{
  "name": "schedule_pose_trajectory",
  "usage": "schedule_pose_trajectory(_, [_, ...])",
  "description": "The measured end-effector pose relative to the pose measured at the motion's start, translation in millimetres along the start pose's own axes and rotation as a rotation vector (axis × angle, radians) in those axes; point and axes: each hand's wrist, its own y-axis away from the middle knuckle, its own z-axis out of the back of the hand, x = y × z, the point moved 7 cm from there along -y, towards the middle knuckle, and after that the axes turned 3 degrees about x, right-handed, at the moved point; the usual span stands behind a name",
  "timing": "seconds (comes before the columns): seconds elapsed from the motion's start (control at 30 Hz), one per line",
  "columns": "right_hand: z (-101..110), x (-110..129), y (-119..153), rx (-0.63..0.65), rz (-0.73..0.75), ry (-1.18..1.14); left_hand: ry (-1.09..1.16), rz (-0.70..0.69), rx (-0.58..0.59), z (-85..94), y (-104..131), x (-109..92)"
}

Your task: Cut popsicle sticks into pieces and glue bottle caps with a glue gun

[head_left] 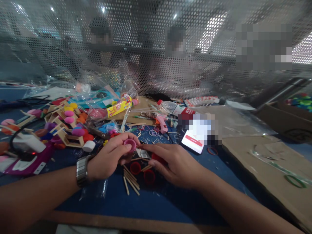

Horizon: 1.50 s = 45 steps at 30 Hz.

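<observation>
Room in front, crowding behind the hands

The widest free way lies on the near part of the blue surface (168, 209), between the two forearms. Going forward from there, one meets loose wooden sticks (131, 180) and two red caps (149, 177), which fill the low space between the left hand (108, 159) and the right hand (175, 162). Behind them, the pink glue gun (162, 124) and the plastic bottle (176, 109) obstruct, and the perforated panel (151, 61) closes the far side. At left, the purple power strip (30, 164) blocks. At right, a bare lane runs between the right forearm and the phone (192, 142), continuing beside the cardboard (243, 156).
</observation>
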Motion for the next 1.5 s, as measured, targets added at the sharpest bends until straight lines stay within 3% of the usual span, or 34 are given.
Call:
schedule_pose_trajectory(0.2, [-1.4,-2.6,0.6,0.011,-0.011,0.034,-0.032,-0.057,0.022,-4.5,-1.8,-1.7])
schedule_pose_trajectory(1.5, [-1.3,-5.6,1.3,0.053,-0.066,-0.047,-0.042,-0.04,0.015,-3.1,-0.2,-0.9])
